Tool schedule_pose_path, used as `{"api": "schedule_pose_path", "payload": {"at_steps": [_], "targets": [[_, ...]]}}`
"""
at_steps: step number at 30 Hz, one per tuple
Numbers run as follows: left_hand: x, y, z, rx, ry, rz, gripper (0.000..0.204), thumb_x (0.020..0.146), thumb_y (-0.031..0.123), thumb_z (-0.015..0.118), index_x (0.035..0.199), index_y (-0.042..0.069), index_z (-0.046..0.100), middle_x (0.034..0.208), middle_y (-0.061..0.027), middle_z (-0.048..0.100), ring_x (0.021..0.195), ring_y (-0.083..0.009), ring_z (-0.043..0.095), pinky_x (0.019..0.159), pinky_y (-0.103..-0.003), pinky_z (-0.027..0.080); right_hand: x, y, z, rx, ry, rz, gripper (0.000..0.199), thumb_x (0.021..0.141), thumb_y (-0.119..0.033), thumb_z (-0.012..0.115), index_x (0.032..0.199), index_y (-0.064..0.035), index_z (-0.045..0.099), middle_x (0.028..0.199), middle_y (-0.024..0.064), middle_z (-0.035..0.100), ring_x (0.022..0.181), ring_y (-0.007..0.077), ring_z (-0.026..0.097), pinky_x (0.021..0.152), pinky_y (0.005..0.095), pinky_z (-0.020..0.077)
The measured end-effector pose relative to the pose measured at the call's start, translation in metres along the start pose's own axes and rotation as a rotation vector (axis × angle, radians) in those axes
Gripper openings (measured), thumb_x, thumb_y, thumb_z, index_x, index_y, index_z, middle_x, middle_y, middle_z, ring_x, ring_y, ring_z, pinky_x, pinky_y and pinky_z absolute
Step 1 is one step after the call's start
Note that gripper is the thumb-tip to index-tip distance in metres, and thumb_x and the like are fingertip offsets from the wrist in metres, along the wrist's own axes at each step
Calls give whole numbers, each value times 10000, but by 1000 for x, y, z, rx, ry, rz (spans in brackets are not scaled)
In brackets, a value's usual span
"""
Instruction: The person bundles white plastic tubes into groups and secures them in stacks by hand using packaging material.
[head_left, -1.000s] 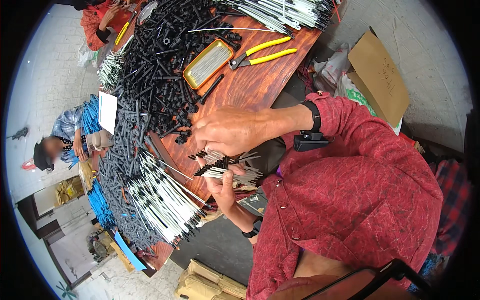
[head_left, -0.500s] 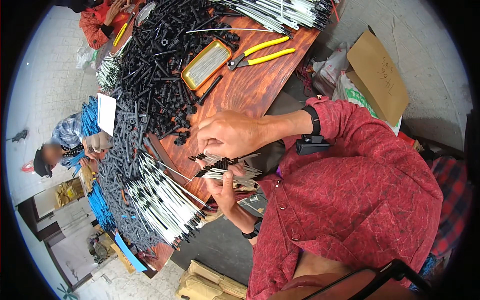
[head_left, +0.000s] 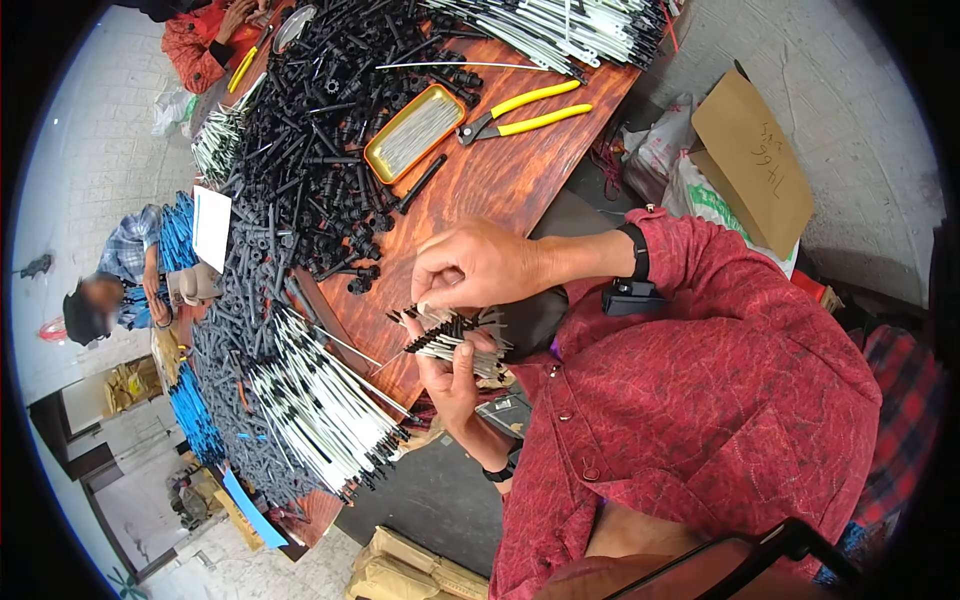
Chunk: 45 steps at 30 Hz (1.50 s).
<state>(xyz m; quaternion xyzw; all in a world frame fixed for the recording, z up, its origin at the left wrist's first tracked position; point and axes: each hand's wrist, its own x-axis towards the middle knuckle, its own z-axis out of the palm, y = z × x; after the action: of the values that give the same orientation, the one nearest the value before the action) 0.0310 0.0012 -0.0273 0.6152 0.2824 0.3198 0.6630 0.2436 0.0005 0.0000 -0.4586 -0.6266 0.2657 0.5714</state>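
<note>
Near me, my left hand (head_left: 455,375) holds a fanned bundle of thin white rods with black tips (head_left: 455,335) just over the near edge of the worktop (head_left: 500,185). Left grip: clenched around the bundle from below. The rods' long axes run roughly left to right in the view, black tips pointing left toward the piles. Count in the bundle: too tightly packed to tell.

My right hand (head_left: 480,265) sits directly above the bundle, fingers pinched together at the tips of the rods. Right grip: closed on the rod ends; I cannot tell how many it pinches.

Left of the hands, a heap of white rods (head_left: 320,410) lies on the worktop, long axes running diagonally toward the near edge, black tips nearest. Too many to count.

Further out: one big pile of black plastic parts (head_left: 310,150), uncounted. One orange-rimmed tin tray (head_left: 412,132) lying beside it. One pair of yellow-handled pliers (head_left: 520,110), handles pointing right.

Farthest: a second heap of white rods (head_left: 560,25) at the far edge.

Off the worktop, right: one cardboard piece (head_left: 750,160). Left: one seated person (head_left: 125,280) among blue rods.
</note>
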Motion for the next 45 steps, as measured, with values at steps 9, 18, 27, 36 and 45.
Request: {"api": "schedule_pose_path", "payload": {"at_steps": [9,18,27,36,45], "targets": [[-3,1,-4,114,-43,-67,793,971,46,533,1530,-2,-28,894,-122,651,795,-174,620,788,-316,501,11,-4,-24,10,-259,111,159,817,-172,669,912,-51,710,690,79,680,616,187,665,557,326,482],[6,6,10,127,-16,-73,755,976,46,528,1533,-5,21,880,-103,656,780,-151,620,754,-275,502,19,-8,-28,-98,-275,119,139,806,-175,656,832,-39,666,671,77,664,579,212,644,541,340,466],[3,-5,9,178,1,-44,711,975,73,554,1529,-11,118,858,-68,667,735,-125,611,715,-268,506,23,-13,-33,-123,-336,55,176,744,-185,648,710,-15,616,644,112,616,593,294,614,535,407,431],[8,0,13,260,-32,-39,637,968,55,555,1511,-13,228,812,-46,660,708,-91,578,669,-236,472,12,-8,-32,-157,-256,72,104,777,-127,652,771,-27,624,633,100,607,560,241,609,522,354,449],[3,-1,11,129,-6,-90,686,968,50,554,1527,3,160,814,-71,644,735,-137,605,718,-270,496,13,-9,-31,-149,-284,44,104,808,-139,654,825,-36,641,659,95,621,590,244,621,540,352,457]]}}
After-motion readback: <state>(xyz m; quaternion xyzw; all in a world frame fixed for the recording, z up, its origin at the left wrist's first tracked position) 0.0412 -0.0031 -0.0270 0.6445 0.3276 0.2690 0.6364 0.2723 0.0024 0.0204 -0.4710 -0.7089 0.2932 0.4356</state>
